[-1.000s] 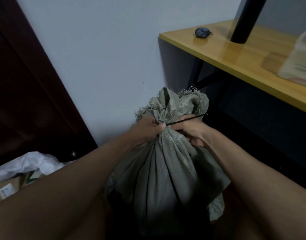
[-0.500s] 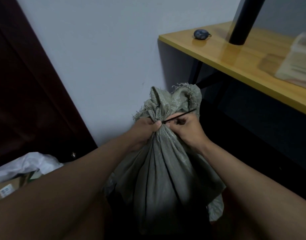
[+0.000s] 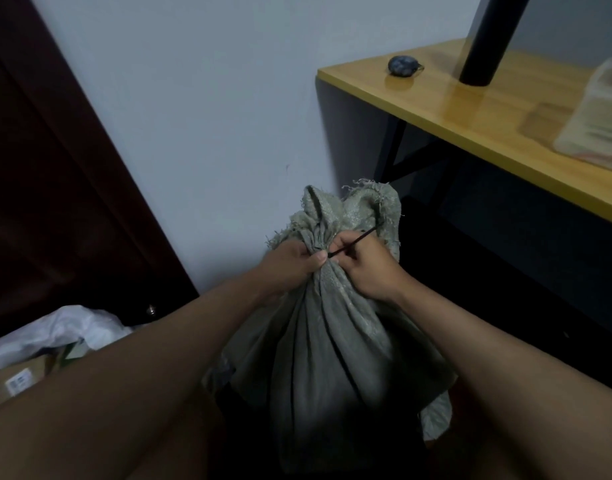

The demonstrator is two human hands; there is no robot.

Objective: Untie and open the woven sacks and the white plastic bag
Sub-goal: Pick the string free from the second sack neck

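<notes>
Sack: grey-green woven sack (image 3: 328, 344) stands on the floor against the wall, just left of the desk (image 3: 498, 133), its neck bunched and tied.
Tie: thin black tie (image 3: 353, 242) runs from the neck up and right.
Left hand (image 3: 290, 268): clamped round the gathered neck.
Right hand (image 3: 370, 268): pinching the tie at the knot, so nearer the loose end.
Writing: pale label on the cardboard box (image 3: 17, 382) at lower left, too blurred to read.

You're in a room corner at home: plain wall (image 3: 211, 116), dark wooden door (image 3: 55, 202), yellow desk (image 3: 488, 126).
</notes>
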